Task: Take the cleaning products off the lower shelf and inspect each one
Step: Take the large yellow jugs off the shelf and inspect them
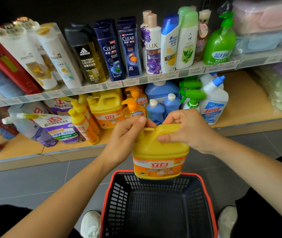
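Observation:
I hold a big yellow detergent jug (pixel 159 152) with an orange label in front of the lower shelf (pixel 78 148), hanging over a basket. My left hand (pixel 126 136) grips its handle at the top left. My right hand (pixel 186 129) curls over the jug's top right shoulder, thumb on its front. On the lower shelf stand another yellow jug (pixel 106 107), yellow squeeze bottles (pixel 82 124), orange pump bottles (pixel 133 107), blue bottles (pixel 155 110), green-trigger sprays (pixel 192 98), a white toilet cleaner bottle (pixel 215 103) and refill pouches (pixel 50 127).
A black basket with a red rim (pixel 155 203) sits on the grey floor between my white shoes (pixel 90 224). The upper shelf (pixel 136 79) carries shampoo and body wash bottles. Folded towels (pixel 281 90) fill the shelves at the right.

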Demonstrator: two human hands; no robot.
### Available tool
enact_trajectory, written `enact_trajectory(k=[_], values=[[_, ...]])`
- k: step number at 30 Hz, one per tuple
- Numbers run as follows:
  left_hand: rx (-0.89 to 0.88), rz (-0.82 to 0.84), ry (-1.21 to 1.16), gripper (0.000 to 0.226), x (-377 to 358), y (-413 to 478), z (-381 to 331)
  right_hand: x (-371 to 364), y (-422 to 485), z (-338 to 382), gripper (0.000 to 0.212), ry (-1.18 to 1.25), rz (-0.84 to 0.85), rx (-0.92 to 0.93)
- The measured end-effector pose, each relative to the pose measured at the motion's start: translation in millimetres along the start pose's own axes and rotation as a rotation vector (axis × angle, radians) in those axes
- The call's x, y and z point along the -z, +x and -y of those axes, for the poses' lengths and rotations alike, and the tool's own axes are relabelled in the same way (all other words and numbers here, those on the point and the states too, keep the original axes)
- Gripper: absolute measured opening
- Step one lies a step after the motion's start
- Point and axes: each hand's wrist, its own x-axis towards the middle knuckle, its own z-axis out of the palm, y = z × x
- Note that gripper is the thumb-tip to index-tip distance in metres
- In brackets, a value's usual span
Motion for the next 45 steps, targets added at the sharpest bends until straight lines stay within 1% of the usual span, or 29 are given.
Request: enact_trajectory(k=[4,7,10,13,15,17,19,21,24,27,29,30,31,32,34,36,37,39,41,43,45], values=[[0.024,-0.03,-0.017,0.038,6.8,0.3,7.2,5.7,3.5,-2.7,0.034,0.129,-0.044,-0.042],[0.048,0.07,-0.111,0.033,9.5,-1.2,16.5,11.7,6.7,-4.3,0.035,0.241,-0.085,-0.071],[0.148,0.152,-0.2,0.037,13.0,-4.3,29.0,20.4,10.0,-3.5,0.037,0.337,-0.135,-0.112],[0.264,0.206,-0.156,0.042,16.8,-8.0,43.2,31.5,11.6,-1.3,0.03,0.464,-0.18,-0.126],[0.353,0.195,-0.153,0.051,17.6,-11.8,50.6,37.2,11.2,0.6,0.026,0.54,-0.206,-0.137],[0.433,0.128,-0.188,0.062,16.4,-15.7,55.9,41.0,12.0,1.1,0.026,0.626,-0.245,-0.155],[0.481,0.094,-0.289,0.063,12.2,-19.4,61.6,44.0,13.7,-0.9,0.031,0.686,-0.305,-0.191],[0.504,0.083,-0.445,0.061,7.4,-21.7,65.0,46.8,15.5,-5.8,0.036,0.709,-0.342,-0.236],[0.496,0.089,-0.68,0.06,6.8,-21.2,64.3,48.2,16.8,-13.0,0.026,0.74,-0.348,-0.272],[0.467,0.079,-0.722,0.067,11.1,-18.5,60.6,51.2,19.0,-14.8,0.019,0.754,-0.345,-0.287],[0.473,0.017,-0.685,0.083,12.0,-15.8,58.3,55.4,19.6,-14.3,0.009,0.755,-0.312,-0.277],[0.485,-0.018,-0.66,0.085,11.7,-14.3,56.4,57.6,19.2,-14.2,0.006,0.742,-0.289,-0.27],[0.5,-0.057,-0.642,0.08,11.3,-12.4,54.3,59.9,18.0,-14.2,0.005,0.708,-0.264,-0.259],[0.517,-0.092,-0.639,0.07,11.5,-10.9,52.6,61.7,16.2,-14.3,0.01,0.655,-0.234,-0.247],[0.544,-0.136,-0.664,0.059,14.6,-8.4,52.3,64.2,12.8,-14.8,0.031,0.532,-0.164,-0.221],[0.55,-0.156,-0.705,0.055,18.9,-6.1,51.0,66.1,11.1,-15.5,0.049,0.45,-0.116,-0.2],[0.552,-0.163,-0.726,0.055,21.2,-5.8,49.8,66.4,10.6,-15.9,0.052,0.419,-0.107,-0.185],[0.543,-0.143,-0.76,0.053,25.9,-6.4,48.0,66.1,9.9,-16.6,0.05,0.372,-0.106,-0.158],[0.521,-0.1,-0.771,0.051,30.0,-7.3,45.8,66.5,10.2,-18.2,0.041,0.36,-0.115,-0.148],[0.521,-0.088,-0.759,0.053,34.3,-6.5,42.9,67.4,11.7,-20.0,0.03,0.389,-0.133,-0.166],[0.552,-0.103,-0.737,0.058,37.6,-4.3,38.8,67.1,13.7,-21.4,0.029,0.411,-0.171,-0.208]])
